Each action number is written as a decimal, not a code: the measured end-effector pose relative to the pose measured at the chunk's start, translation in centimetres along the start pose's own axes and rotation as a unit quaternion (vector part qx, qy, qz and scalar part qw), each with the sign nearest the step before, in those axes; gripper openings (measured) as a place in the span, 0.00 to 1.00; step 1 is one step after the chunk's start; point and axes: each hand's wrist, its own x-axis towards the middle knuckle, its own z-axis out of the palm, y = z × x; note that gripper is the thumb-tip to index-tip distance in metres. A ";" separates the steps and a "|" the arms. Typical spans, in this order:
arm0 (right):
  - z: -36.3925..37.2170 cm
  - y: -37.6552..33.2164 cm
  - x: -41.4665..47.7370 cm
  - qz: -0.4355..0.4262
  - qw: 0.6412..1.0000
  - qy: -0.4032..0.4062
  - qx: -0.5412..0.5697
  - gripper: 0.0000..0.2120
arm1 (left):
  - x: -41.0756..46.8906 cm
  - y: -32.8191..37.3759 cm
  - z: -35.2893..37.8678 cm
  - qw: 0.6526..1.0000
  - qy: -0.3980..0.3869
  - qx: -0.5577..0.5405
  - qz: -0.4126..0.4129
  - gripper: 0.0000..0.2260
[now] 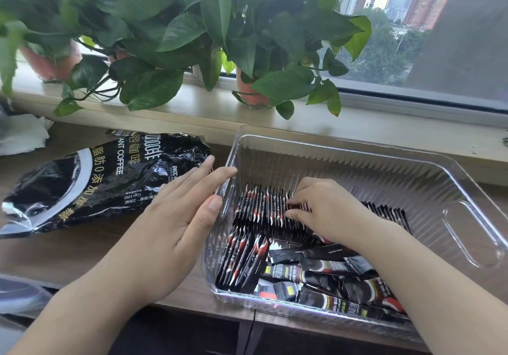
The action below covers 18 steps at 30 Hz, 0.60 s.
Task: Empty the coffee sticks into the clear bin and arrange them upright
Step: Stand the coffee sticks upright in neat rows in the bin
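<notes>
Now pinching upright coffee sticks (262,209) in right hand (324,206), steadying clear bin (343,158) with flat left hand (178,211); next, probably standing loose ones.

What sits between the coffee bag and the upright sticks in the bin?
In the head view: the left hand, fingers straight, against the clear bin's left wall, then that wall, just before the upright sticks.

Left grip (181,217) lies flat, fingers straight and thumb spread; right grip (324,206) curls fingers down, pinching coffee sticks (264,211).
</notes>
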 end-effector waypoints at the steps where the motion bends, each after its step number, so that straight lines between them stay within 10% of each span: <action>1: -0.1 0.0 -0.2 0.000 1.000 0.004 0.001 0.20 | 0.0 0.0 0.0 1.000 0.000 0.002 0.001 0.22; 18: -0.6 -0.5 -1.5 -0.019 1.000 -0.005 -0.007 0.38 | 0.0 0.2 -0.1 1.000 0.010 0.009 0.022 0.22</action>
